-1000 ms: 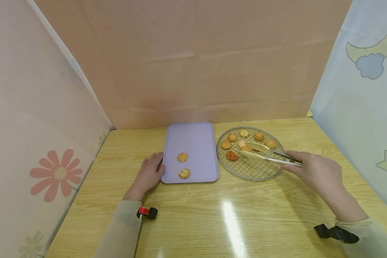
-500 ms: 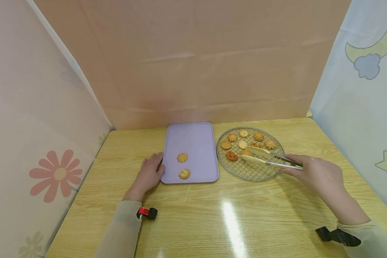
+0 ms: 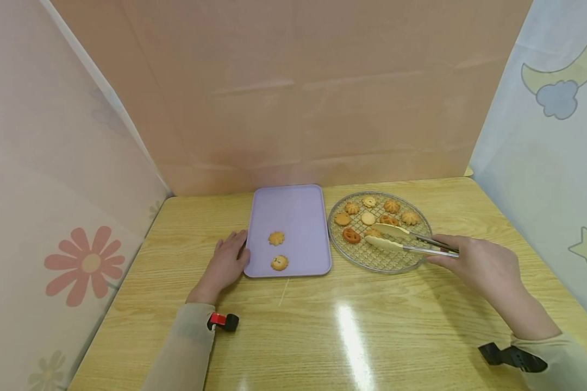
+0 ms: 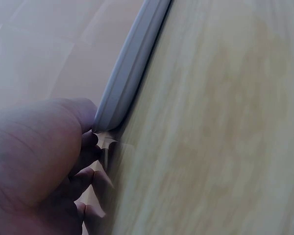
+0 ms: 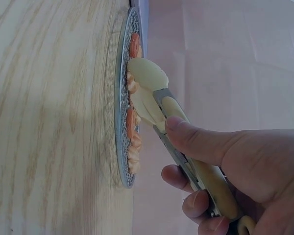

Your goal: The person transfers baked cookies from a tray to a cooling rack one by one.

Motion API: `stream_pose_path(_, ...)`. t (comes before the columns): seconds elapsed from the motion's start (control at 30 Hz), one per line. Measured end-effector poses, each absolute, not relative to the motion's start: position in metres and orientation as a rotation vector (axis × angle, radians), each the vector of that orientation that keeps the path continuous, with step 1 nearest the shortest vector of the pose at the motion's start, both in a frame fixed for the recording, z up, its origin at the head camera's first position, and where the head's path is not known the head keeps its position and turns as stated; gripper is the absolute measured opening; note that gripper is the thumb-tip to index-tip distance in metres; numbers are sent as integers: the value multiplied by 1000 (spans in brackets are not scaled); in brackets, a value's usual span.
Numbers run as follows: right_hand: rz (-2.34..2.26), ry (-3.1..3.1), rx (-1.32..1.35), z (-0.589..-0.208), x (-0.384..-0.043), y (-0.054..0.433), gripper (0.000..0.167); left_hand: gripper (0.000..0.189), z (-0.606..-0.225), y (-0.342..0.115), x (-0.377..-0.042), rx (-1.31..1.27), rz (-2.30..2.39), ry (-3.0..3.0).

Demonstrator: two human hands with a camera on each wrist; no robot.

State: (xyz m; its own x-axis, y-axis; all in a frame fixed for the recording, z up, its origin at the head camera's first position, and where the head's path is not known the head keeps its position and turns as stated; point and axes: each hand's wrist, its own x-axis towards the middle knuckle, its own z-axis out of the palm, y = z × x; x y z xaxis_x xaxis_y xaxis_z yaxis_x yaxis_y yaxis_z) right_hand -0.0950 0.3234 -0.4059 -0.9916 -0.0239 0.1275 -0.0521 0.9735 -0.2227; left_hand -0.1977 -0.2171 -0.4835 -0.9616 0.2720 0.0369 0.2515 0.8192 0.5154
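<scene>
In the head view my right hand [image 3: 484,266] grips metal tongs [image 3: 428,244] with cream-coloured tips, thumb on one arm and fingers round the other. The tips, spread apart, reach down over a round wire rack [image 3: 381,265]. A golden cookie [image 3: 373,233] lies partly hidden between them. Just beyond the tips is a pretzel-shaped cookie [image 3: 388,220]. My left hand [image 3: 226,262] rests on the table, its thumb and fingertips against the left edge of a lilac tray [image 3: 293,209]. The left wrist view shows the thumb [image 4: 85,113] right at the tray's rim.
Two cookies sit on the tray's near half: a flower-shaped one [image 3: 276,238] and a round one [image 3: 280,263]. Several more lie on the rack, among them a browner pretzel cookie [image 3: 351,235]. A wooden table [image 3: 313,326] carries everything, with a peach sheet [image 3: 293,108] upright behind.
The tongs' tips have shifted slightly right and nearer, uncovering the pale round cookie and the pretzel cookie beyond them. My left hand and the tray have stayed put.
</scene>
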Motion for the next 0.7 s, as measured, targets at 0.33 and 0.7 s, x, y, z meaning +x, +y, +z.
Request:
stream_pose_path(0.33, 338, -3022, 41, -402, -95, 323, 68, 60, -483, -217, -198, 427, 813, 2954)
stream_pose_path(0.7, 366, -3013, 32, -397, -96, 321, 69, 60, -483, -219, -198, 432, 809, 2956)
